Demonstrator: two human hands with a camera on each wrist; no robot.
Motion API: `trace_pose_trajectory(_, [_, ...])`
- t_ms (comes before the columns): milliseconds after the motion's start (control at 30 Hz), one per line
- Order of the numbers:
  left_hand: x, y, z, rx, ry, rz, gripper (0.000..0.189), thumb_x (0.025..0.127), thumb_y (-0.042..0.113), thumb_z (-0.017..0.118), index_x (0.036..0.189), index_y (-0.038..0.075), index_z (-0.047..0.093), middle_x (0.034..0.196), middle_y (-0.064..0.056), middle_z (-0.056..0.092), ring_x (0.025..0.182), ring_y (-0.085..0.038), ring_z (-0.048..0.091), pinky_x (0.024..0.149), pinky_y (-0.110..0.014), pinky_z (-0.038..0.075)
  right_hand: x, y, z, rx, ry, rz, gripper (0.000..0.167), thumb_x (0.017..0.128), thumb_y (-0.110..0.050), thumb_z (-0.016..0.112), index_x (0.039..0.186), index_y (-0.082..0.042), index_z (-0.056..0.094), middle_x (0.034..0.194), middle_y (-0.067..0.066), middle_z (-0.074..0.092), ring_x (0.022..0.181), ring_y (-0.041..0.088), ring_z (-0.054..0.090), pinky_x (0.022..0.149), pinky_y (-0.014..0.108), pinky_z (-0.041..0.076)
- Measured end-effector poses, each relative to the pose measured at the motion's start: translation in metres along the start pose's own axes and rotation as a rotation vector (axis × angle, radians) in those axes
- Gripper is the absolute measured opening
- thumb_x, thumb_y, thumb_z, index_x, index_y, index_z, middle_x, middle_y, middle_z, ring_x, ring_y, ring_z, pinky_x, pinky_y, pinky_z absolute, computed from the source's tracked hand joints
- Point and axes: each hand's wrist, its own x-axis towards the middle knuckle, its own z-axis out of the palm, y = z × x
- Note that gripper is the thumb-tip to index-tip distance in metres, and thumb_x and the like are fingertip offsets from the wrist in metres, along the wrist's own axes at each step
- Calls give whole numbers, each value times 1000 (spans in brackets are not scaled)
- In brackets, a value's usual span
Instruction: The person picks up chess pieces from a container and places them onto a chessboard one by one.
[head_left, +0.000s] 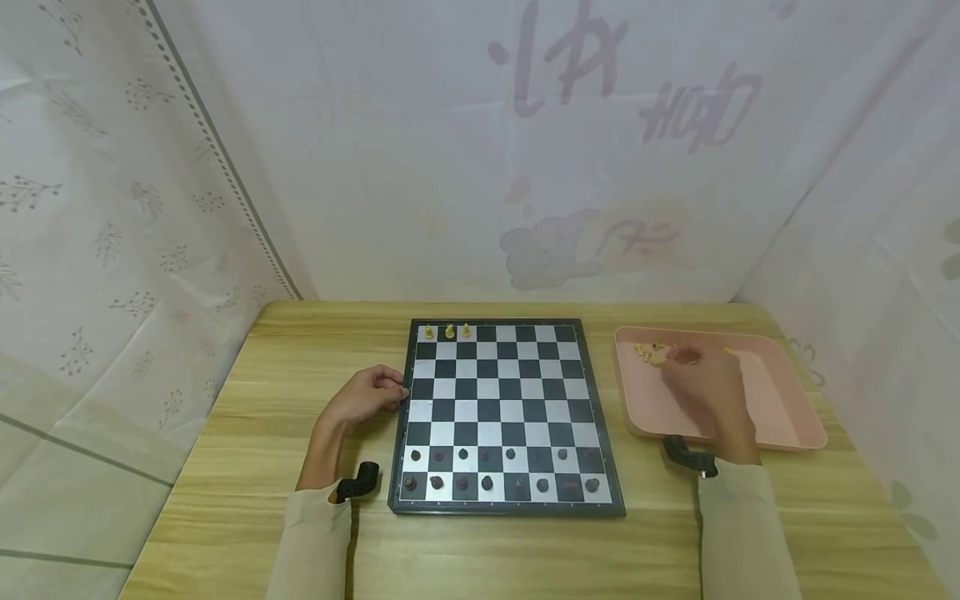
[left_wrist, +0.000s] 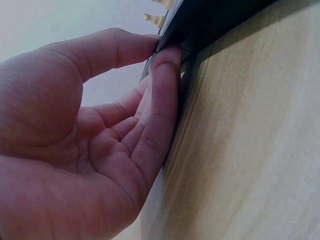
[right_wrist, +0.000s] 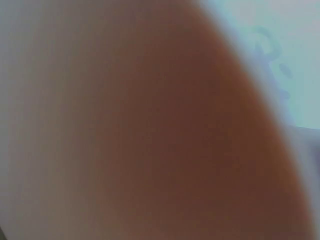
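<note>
1. Here's the left hand [head_left: 367,393], thumb and fingers pinching the near-side edge of the chessboard [head_left: 489,410], which spreads out to its right.
2. Beyond that hand, ahead and rightward, three yellow pieces [head_left: 450,331] stand on the far row; the left wrist view cuts them off at its top edge.
3. Closer to the person than the left hand, dark pieces [head_left: 437,482] fill two rows, several melting into the black squares.
4. Over to the right hand [head_left: 705,383]: fingers curled above the pink tray [head_left: 791,417], and whether they grip anything, I cannot tell.
5. Pale pieces [head_left: 643,352] lie just left of its fingertips, the hand covering part of the tray.
6. The right wrist view? Mostly brown blur, fingers impossible to make out.
</note>
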Motion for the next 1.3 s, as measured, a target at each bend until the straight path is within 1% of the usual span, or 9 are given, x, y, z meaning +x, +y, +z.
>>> trace_pose_trajectory(233, [1, -1, 0, -8, -2, -2, 27, 102, 0, 73, 125, -12, 62, 96, -11, 72, 84, -17, 66, 79, -29, 56, 3, -3, 3, -14, 23, -22, 24, 97, -20, 74, 110, -1, 80, 100, 19, 78, 90, 37, 69, 75, 45, 49])
trace_pose_trajectory(467, [0, -1, 1, -13, -7, -6, 28, 102, -1, 72, 125, -12, 62, 95, -11, 71, 83, -17, 66, 79, -29, 57, 0, -5, 7, 33, -37, 25, 28, 99, -19, 74, 119, 0, 77, 113, 23, 76, 104, 41, 68, 82, 46, 48])
trace_pose_trajectory(567, [-1, 0, 2, -12, -6, -5, 28, 102, -1, 72, 125, -12, 62, 96, -12, 71, 84, -17, 67, 79, -29, 57, -1, -4, 9, 62, -80, 59, 35, 99, -19, 77, 127, 1, 75, 118, 26, 74, 106, 43, 68, 86, 51, 48])
trace_pose_trajectory(633, [-1, -1, 2, -11, -2, -9, 28, 102, -1, 72, 125, -12, 62, 97, -12, 72, 84, -18, 67, 79, -29, 57, 0, -3, 9, 78, -103, 74, 39, 99, -20, 79, 131, 2, 73, 122, 28, 73, 109, 45, 67, 93, 59, 45])
trace_pose_trajectory(733, [-1, 0, 2, -9, 3, -13, 28, 102, -1, 73, 125, -12, 62, 97, -13, 72, 85, -18, 67, 79, -29, 57, -1, -1, 10, 104, -126, 107, 45, 98, -21, 80, 137, 2, 70, 128, 28, 71, 113, 46, 65, 98, 63, 42])
trace_pose_trajectory(800, [-2, 1, 2, -8, 5, -13, 28, 102, -1, 73, 125, -12, 62, 97, -12, 72, 85, -18, 67, 79, -29, 57, 0, 0, 10, 114, -131, 124, 49, 99, -22, 80, 140, 1, 69, 132, 28, 70, 117, 46, 64, 99, 61, 42])
trace_pose_trajectory(867, [-2, 1, 1, -8, 4, -9, 29, 102, -1, 73, 125, -12, 62, 97, -13, 72, 85, -18, 67, 79, -30, 57, -1, 0, 11, 138, -133, 146, 52, 99, -22, 81, 143, 2, 68, 134, 28, 70, 120, 45, 63, 95, 52, 45])
trace_pose_trajectory(1000, [-3, 1, 1, -16, 1, -7, 29, 102, 0, 73, 126, -12, 62, 97, -13, 72, 86, -18, 67, 80, -31, 57, -2, 1, 12, 180, -131, 166, 53, 98, -20, 81, 144, 3, 66, 134, 27, 69, 121, 43, 62, 92, 44, 45])
trace_pose_trajectory(1300, [-1, -2, 1, -24, 1, 0, 24, 100, 1, 73, 120, -8, 64, 92, -9, 71, 84, -18, 66, 78, -28, 56, -3, 6, 13, 196, -120, 187, 52, 100, -23, 82, 141, 6, 67, 127, 25, 70, 113, 36, 61, 86, 38, 44])
